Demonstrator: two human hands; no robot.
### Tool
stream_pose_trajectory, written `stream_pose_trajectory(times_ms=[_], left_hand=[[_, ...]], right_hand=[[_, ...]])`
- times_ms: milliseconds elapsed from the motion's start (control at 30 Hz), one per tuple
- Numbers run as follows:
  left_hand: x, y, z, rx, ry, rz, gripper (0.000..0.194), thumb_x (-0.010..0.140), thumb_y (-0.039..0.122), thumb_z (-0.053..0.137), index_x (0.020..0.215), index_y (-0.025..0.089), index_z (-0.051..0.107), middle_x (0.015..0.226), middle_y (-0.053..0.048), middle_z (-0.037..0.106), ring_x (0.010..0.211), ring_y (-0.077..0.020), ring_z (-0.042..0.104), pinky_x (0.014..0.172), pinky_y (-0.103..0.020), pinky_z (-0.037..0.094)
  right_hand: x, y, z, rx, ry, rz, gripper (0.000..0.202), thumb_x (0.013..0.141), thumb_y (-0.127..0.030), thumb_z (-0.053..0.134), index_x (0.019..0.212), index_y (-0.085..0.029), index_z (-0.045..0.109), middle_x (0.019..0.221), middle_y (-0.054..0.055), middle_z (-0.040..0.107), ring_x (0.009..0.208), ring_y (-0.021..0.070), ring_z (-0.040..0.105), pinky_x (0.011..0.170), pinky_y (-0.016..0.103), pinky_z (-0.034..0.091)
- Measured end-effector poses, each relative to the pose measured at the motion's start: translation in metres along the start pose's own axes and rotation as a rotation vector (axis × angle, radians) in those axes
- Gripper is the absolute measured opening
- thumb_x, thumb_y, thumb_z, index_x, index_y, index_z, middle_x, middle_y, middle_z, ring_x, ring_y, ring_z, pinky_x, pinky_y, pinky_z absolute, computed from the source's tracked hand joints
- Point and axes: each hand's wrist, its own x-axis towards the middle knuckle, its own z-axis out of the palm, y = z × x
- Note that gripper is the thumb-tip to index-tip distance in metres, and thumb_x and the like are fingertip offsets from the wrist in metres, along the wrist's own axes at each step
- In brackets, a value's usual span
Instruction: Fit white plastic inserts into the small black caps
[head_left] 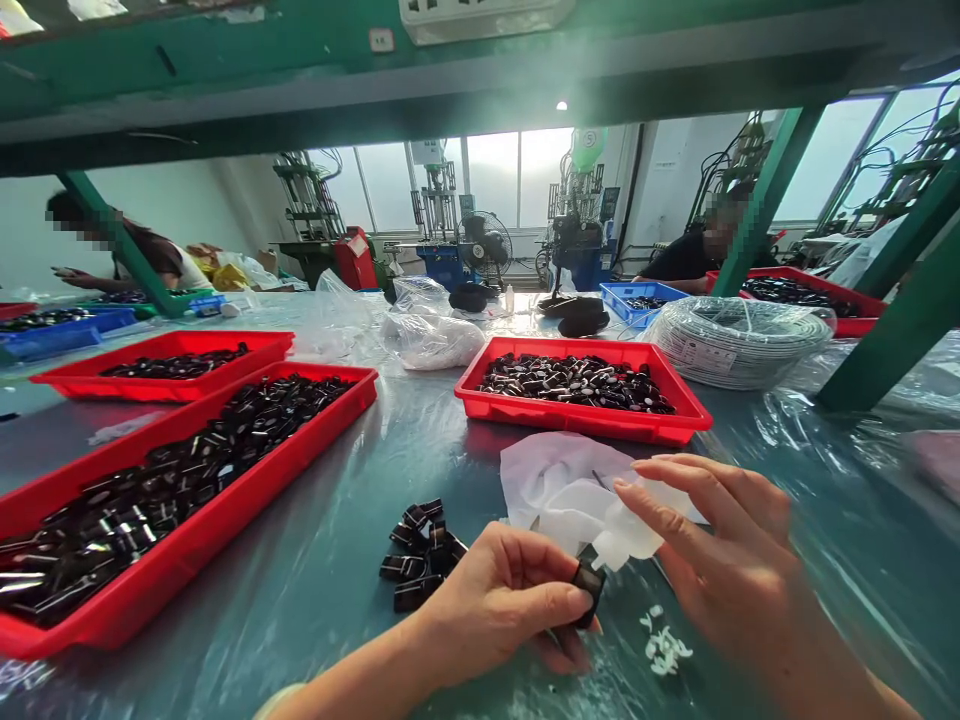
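Note:
My left hand [510,600] pinches a small black plastic piece [591,590] between thumb and fingers. A white, translucent tab [615,545] lies right by the upper end of that piece; whether they touch, I cannot tell. My right hand [727,550] is over crumpled thin white sheets [555,480], its fingers stretched out to the left and its thumb mostly hidden. Left of my left hand is a small heap of similar black pieces [412,565], partly covered by the hand. White scraps [664,645] are scattered on the table below my right hand.
Red trays [583,427] [187,540] [161,388] hold many black pieces. A wrapped cable coil [739,345] sits at the right, near a green post [885,330]. Clear bags [431,335] lie farther back. A green shelf beam [300,80] crosses overhead. Two people sit beyond.

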Motion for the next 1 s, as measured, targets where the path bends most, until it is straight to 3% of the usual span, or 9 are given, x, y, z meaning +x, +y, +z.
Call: stream_pose_trajectory(times_ms=[433,633,1000], left_hand=[[0.001,-0.0051,-0.0003,0.011,-0.028,-0.014,0.03,0.067,0.033,0.07,0.073,0.005,0.063,0.067,-0.008,0.061,0.051,-0.0102,0.059,0.047,-0.016,0.047],[0.0006,-0.0031,0.0011,0.01,-0.023,-0.009,0.03,0.066,0.033,0.07,0.072,0.004,0.063,0.066,-0.008,0.061,0.05,-0.0098,0.058,0.046,-0.016,0.046],[-0.0008,-0.0024,0.0,-0.003,-0.015,-0.02,0.03,0.065,0.033,0.072,0.073,0.005,0.064,0.066,-0.009,0.063,0.049,-0.0105,0.058,0.046,-0.017,0.046]], right_hand=[[-0.0033,0.0001,-0.0005,-0.063,-0.064,-0.084,0.033,0.086,-0.002,0.045,0.101,-0.025,0.063,0.105,0.004,0.062,0.101,0.0222,0.055,0.089,0.047,0.029],[0.0003,-0.0031,-0.002,0.029,-0.019,-0.031,0.032,0.085,0.0,0.043,0.095,-0.022,0.064,0.101,0.004,0.063,0.097,0.0211,0.057,0.086,0.045,0.032],[0.0053,0.0007,-0.0034,0.083,-0.01,-0.107,0.03,0.081,0.005,0.047,0.092,-0.018,0.064,0.098,0.006,0.062,0.095,0.0217,0.056,0.081,0.042,0.037]])
